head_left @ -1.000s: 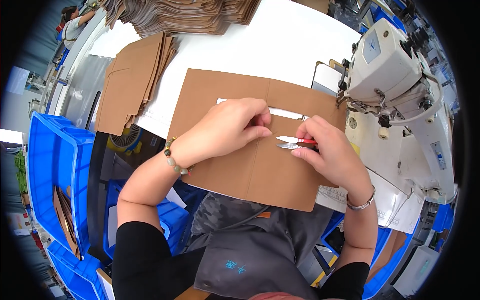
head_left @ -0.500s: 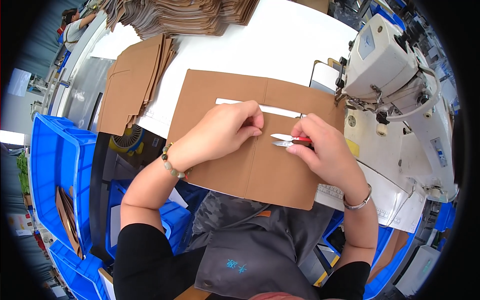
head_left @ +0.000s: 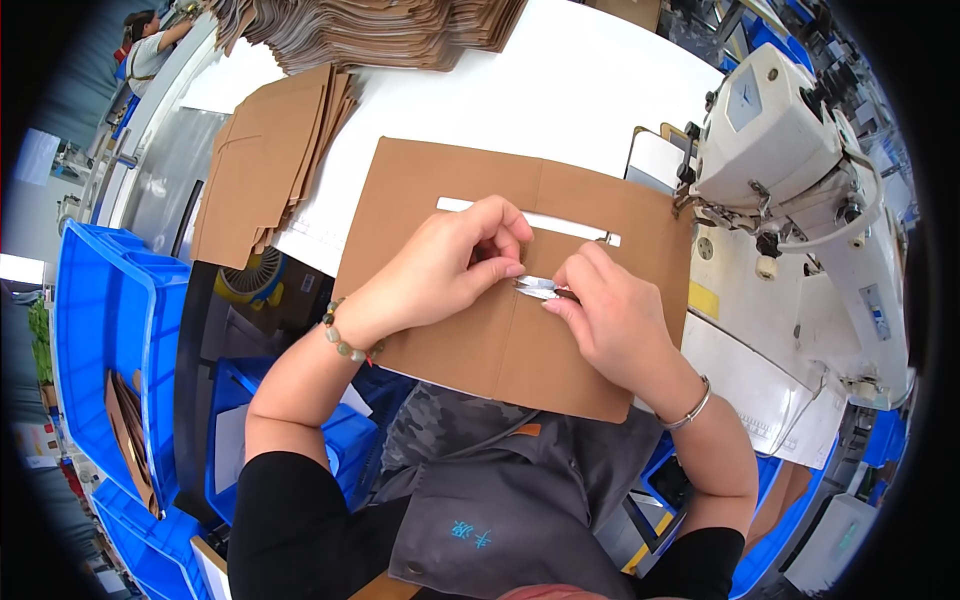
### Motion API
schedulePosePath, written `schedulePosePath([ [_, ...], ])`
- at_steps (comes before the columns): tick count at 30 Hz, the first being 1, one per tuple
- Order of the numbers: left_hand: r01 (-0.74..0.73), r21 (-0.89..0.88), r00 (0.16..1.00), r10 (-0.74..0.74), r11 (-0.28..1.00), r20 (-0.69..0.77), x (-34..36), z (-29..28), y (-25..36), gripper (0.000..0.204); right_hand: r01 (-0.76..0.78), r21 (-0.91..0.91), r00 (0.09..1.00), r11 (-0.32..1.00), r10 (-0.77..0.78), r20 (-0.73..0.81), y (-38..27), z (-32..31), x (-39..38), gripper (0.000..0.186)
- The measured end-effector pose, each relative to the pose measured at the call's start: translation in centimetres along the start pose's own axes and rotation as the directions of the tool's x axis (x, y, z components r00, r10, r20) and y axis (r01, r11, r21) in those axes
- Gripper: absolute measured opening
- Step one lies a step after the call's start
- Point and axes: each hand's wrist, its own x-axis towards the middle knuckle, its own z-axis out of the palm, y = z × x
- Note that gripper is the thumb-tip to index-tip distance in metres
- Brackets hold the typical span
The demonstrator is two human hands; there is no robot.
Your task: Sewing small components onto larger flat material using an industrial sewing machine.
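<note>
A brown panel with a seam down its middle lies in front of me, and a long narrow slot cut in it shows white. My right hand is closed around small thread snips, their blades pointing left. The blade tips reach the fingertips of my left hand, just above the seam. My left thumb and forefinger are pinched together over the panel; whatever they hold is too small to make out.
A white sewing machine stands at the right. Brown cut pieces lie at the left, with a tall stack of brown pieces behind. Blue bins stand at the far left. Another person is at the far upper left.
My right hand has moved left and slightly down, bringing the snips' blades to my left fingertips. The left hand stays pinched in nearly the same place.
</note>
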Motion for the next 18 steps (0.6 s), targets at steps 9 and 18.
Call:
schedulePosePath([
  [9,-0.015,0.011,1.000,0.016,1.000,-0.016,-0.1,-0.1,-0.1,0.018,0.038,0.014,0.999,0.999,-0.038,0.002,0.2,0.1,0.2,0.020],
  [18,0.213,0.095,0.961,-0.191,0.973,-0.201,-9.5,-5.7,0.7,0.011,-0.219,0.111,0.968,0.969,0.230,-0.096,2.7,-2.3,0.6,0.017],
])
